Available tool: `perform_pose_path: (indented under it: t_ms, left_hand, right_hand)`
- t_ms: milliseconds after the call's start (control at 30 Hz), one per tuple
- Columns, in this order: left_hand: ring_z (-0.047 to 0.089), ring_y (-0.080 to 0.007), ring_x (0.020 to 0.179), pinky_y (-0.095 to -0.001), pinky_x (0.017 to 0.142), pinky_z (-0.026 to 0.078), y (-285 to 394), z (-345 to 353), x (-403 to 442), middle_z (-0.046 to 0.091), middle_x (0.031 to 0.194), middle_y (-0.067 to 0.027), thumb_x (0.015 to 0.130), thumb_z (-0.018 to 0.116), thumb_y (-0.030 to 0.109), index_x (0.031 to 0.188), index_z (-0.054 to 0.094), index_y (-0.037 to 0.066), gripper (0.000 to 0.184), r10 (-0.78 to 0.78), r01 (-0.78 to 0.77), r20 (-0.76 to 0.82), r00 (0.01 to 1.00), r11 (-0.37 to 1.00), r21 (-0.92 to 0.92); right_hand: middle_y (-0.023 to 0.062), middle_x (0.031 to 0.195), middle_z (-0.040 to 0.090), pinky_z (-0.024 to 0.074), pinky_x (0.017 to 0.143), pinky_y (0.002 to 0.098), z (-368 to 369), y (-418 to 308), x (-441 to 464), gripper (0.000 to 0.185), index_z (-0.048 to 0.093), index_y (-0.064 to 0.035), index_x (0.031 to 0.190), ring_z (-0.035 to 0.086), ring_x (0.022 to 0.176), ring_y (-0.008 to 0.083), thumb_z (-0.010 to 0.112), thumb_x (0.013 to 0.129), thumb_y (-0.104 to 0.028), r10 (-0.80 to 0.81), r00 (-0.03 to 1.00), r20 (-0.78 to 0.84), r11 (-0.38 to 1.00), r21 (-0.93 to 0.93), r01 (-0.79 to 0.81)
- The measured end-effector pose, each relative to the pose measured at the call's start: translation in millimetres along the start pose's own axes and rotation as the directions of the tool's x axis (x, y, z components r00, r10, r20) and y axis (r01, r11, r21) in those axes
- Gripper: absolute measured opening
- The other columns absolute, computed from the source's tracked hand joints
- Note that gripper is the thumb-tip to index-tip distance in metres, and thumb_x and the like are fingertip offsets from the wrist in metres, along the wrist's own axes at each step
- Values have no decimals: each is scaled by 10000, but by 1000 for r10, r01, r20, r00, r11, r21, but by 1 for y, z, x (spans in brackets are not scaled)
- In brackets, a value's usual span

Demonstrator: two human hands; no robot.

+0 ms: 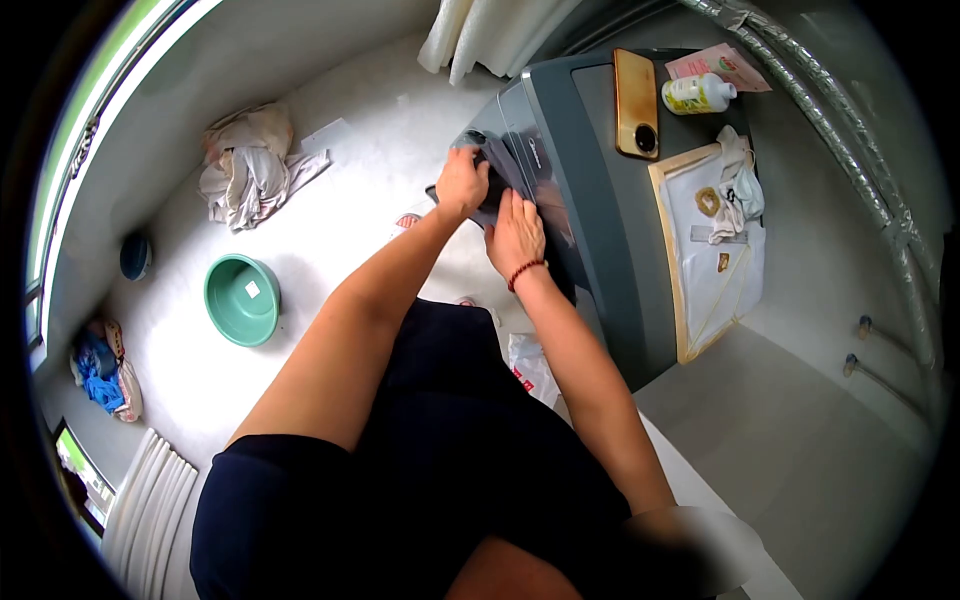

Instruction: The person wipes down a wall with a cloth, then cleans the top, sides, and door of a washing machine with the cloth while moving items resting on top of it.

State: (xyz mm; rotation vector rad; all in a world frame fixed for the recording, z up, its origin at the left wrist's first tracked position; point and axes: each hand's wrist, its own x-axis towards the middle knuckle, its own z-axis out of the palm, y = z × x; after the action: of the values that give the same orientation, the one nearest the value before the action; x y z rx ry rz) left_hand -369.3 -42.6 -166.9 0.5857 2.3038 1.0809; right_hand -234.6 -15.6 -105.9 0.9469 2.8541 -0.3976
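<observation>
A dark grey cloth [503,170] lies against the front of a grey washing machine [600,215], below its control panel. My left hand [463,182] has curled fingers closed on the left side of this cloth. A little nearer to me, my right hand [517,238], with a dark red bead bracelet at the wrist, rests its outstretched fingers on the cloth's near part and the machine's front. Both hands hide part of the cloth and of the machine's front.
On the machine top are a gold phone [636,105], a white bottle [698,94], a pink packet [722,68] and a framed board [712,235] with small cloths. A green basin [242,300], pale clothes [250,175] and a blue bundle [103,372] are on the floor. A plastic bag [532,365] stands near me.
</observation>
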Motion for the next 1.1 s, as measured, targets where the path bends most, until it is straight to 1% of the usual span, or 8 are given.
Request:
perform_pose_path:
  t_ms: [67,233,400,500,800,833,1000,1100]
  left_hand:
    - [590,-404,1089,-453,934,489,-4,-1,26,572,1196,-204,884,641,273,1206,588,52,394,29,-27,-62,998,999,32]
    - [458,-396,1318,-403,1104,386,-38,6,60,432,1449,-251,918,558,315,1370,537,42,529,21,-43,378,926,998,50]
    - [418,-405,1336,-407,1099,390,-38,14,43,386,1447,-271,914,576,324,1380,532,76,530,14,9,389,921,998,-56]
    - [500,-442,1204,-407,1039,443,-24,22,0,423,1312,-268,873,654,291,1342,556,112,512,90,-39,294,951,984,-175]
    - [568,-306,995,-381,906,483,-5,7,-46,542,1016,-160,797,718,126,994,606,89,230,242,-60,593,768,949,-310]
    - [567,-266,956,-352,887,475,9,-11,-47,551,965,-125,794,698,84,952,610,63,182,248,-8,573,782,922,-387]
    - [563,-289,965,-339,867,470,94,-116,-35,543,1010,-121,833,677,2,1010,624,65,195,663,-542,43,747,646,-537]
    - [531,-338,1140,-395,951,454,127,-126,-4,554,1210,-138,858,695,110,1132,634,98,281,740,-702,-50,671,613,-362]
  right_hand:
    - [171,1246,517,427,979,392,4,-9,34,688,417,66,1346,490,1160,303,731,794,-198,35,995,95,999,-9,-34]
    - [154,1301,475,359,1055,360,43,-12,87,575,445,37,1345,423,1212,287,634,848,-184,-37,992,119,993,-107,50]
    - [116,1396,434,370,1072,338,44,1,62,447,441,22,1382,427,1226,269,445,952,-98,-82,995,59,969,-229,93]
    - [117,1468,413,400,1065,350,26,10,16,481,452,-10,1396,468,1231,271,477,917,-41,-27,999,22,988,-151,30]
    - [97,942,591,500,817,411,-44,16,-59,291,639,-52,1027,578,919,311,600,762,62,125,987,-98,954,285,-93]
    - [108,952,604,496,819,409,-60,7,-57,293,650,-52,986,580,921,317,601,730,81,94,980,-175,955,294,-39]
    - [93,1021,618,485,826,390,-159,-29,-37,302,665,-66,985,590,931,299,587,741,94,-73,833,-548,977,128,170]
    - [76,1102,612,436,910,427,-183,-24,-13,299,663,-90,1042,557,1040,280,627,763,13,-34,825,-565,999,-40,14]
